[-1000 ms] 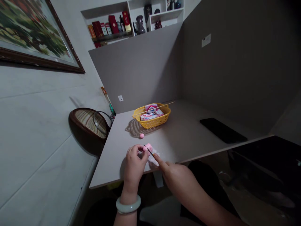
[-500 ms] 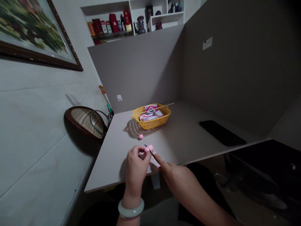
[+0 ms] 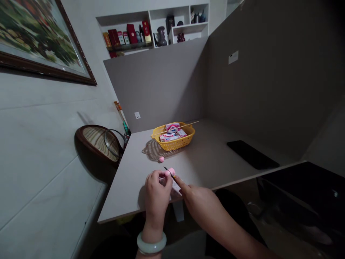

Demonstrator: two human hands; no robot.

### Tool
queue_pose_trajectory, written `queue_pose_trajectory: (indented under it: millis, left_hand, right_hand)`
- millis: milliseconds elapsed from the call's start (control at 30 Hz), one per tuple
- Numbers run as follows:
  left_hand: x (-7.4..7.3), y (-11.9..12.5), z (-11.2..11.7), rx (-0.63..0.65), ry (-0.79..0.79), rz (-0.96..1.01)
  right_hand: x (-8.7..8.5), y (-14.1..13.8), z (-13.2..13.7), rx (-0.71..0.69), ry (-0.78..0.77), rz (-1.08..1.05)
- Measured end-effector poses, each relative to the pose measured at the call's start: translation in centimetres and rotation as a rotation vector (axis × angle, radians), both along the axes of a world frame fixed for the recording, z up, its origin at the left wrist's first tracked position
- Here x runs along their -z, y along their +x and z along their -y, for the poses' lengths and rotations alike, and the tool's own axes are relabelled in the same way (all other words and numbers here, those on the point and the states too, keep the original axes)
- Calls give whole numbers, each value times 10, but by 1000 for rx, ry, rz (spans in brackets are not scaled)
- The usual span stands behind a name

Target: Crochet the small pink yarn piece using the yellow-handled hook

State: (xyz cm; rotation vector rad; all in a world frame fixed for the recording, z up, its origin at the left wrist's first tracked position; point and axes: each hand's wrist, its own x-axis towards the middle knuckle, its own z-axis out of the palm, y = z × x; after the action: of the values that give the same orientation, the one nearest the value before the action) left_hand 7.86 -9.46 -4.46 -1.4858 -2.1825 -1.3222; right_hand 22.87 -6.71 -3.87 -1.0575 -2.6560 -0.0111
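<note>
My left hand [image 3: 157, 190], with a pale bangle at the wrist, pinches a soft-looking pink lump [image 3: 167, 173] between thumb and fingertips. In my right hand [image 3: 198, 201] is a small knife [image 3: 169, 173] with a thin dark blade, its tip toward the upper left. The blade lies across the pink material, and more of it, a thicker pink piece [image 3: 171, 170], shows just behind the blade. Below both hands is a pale pink-and-white wrapper or sheet [image 3: 176, 188], partly hidden by the fingers. Farther off, a small pink ball [image 3: 161, 159] rests on the table.
A yellow basket [image 3: 176, 145] holding pink-and-white packets [image 3: 172, 136] stands at the back of the table [image 3: 124, 190], a thin stick [image 3: 188, 124] across its rim. A flat black object [image 3: 252, 154] lies to the right. Grey panels [image 3: 161, 86] enclose the back and right.
The camera view has shifted slightly, so the scene sits a little lower. The knife and both hands keep nearly the same places at the pink lump.
</note>
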Motion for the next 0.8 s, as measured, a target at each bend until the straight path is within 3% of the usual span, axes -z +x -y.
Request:
queue_pose_trajectory:
  millis: [200, 467, 700, 800]
  left_hand:
    - [0, 0, 0, 21, 50, -67]
    - [4, -3, -1, 12, 66, -8]
    - [5, -4, -2, 41, 73, -39]
    - [5, -4, -1, 63, 60, -7]
  right_hand:
    - [4, 3, 3, 20, 0, 21]
    - [11, 19, 15, -14, 35, 43]
    - [-4, 2, 5, 10, 45, 21]
    - [2, 6, 6, 4, 39, -2]
